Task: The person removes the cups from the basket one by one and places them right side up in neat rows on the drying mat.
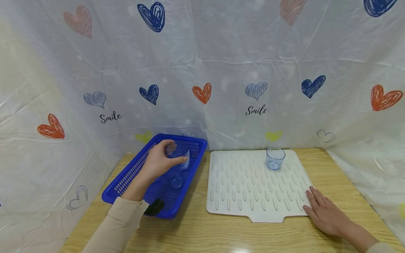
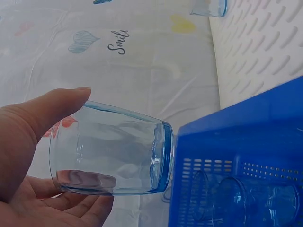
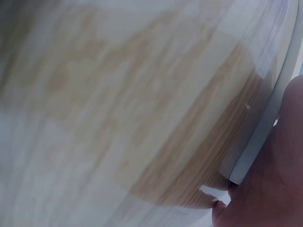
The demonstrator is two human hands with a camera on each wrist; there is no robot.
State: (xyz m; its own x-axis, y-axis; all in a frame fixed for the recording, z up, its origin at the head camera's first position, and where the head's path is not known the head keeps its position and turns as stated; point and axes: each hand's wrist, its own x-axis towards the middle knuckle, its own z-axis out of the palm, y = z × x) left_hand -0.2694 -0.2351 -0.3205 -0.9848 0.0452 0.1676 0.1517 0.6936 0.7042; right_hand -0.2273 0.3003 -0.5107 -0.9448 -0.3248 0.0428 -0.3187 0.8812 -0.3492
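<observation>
My left hand point(image 1: 159, 161) grips a clear bluish glass point(image 2: 116, 151) near its rim, thumb on one side and fingers on the other. In the head view that glass is above the blue plastic basket point(image 1: 202, 144), where more glasses point(image 1: 176, 181) lie. My right hand point(image 1: 327, 214) rests flat with straight fingers at the right front edge of the white ridged draining mat point(image 1: 234, 182); its fingertips touch the mat's edge. Another glass point(image 1: 275, 159) stands on the mat toward the back right.
A wooden table point(image 1: 190, 232) carries the basket on the left and the mat on the right. Behind them hangs a pale curtain point(image 1: 227, 42) printed with hearts. A dark green patch point(image 1: 154, 207) shows at the basket's near end, partly behind the left sleeve.
</observation>
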